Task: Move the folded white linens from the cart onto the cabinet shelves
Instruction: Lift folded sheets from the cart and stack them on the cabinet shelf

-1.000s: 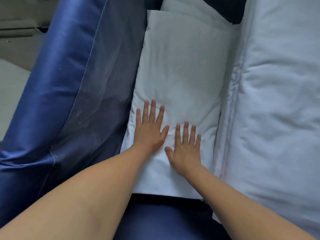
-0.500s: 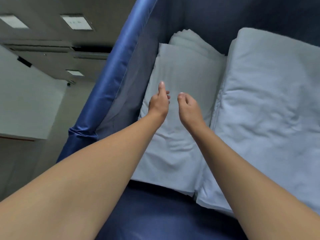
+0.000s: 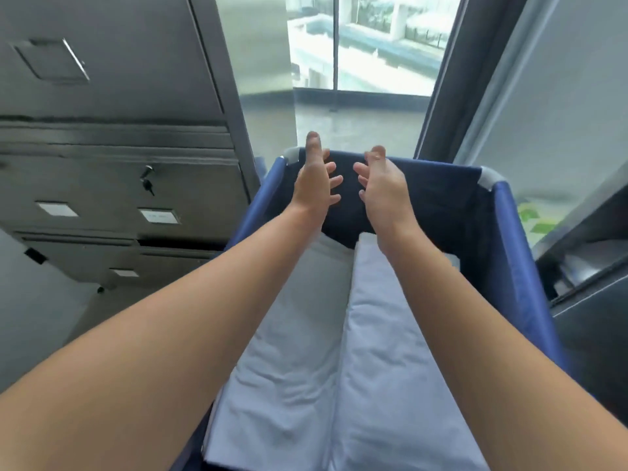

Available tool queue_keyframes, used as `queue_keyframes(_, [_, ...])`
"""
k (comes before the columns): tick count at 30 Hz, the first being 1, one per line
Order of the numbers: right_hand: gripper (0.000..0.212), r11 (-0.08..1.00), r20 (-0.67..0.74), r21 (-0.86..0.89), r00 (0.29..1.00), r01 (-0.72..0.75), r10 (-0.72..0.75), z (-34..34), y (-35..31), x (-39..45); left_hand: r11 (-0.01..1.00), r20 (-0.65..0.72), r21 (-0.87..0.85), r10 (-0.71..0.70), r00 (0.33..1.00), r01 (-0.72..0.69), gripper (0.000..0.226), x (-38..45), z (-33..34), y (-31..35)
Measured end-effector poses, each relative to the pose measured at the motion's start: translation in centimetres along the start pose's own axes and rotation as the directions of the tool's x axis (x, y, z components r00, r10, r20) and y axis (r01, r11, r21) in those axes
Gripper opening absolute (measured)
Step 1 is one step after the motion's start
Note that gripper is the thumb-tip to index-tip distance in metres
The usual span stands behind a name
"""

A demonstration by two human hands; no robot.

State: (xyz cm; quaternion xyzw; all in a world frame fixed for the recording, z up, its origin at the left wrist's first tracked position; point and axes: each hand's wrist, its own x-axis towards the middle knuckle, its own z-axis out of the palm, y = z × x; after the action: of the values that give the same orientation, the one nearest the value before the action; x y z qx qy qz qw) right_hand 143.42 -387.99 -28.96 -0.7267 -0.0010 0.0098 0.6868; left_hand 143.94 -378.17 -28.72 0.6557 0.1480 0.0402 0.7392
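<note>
The left hand (image 3: 314,180) and the right hand (image 3: 382,185) are both raised in the air over the far end of the cart (image 3: 509,239), palms turned toward each other, fingers spread and loosely bent, holding nothing and touching nothing. Below the forearms lie the folded white linens: a lower left stack (image 3: 292,351) against the cart's left wall and a taller right stack (image 3: 384,368) filling the rest, the two touching along a straight seam down the middle. A grey metal cabinet (image 3: 112,137) with closed fronts, labels and a key in its lock stands just beside the cart's left edge; no open shelf shows here. The step in hand looks like choosing and taking a stack. To do it well, I would bring both hands down to the near edge of one stack, slide flat fingers underneath from opposite sides, and lift level so the folds stay square. The shut cabinet front probably needs opening before both hands are loaded.
</note>
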Motion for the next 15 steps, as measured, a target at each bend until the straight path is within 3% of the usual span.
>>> queue_keyframes(15, [0.067,0.966,0.005,0.074,0.968,0.248,-0.249,-4.9,-25.1,-4.8,0.953,0.097,-0.068,0.300,0.949,-0.295,0.071,-8.9,1.9,23.1])
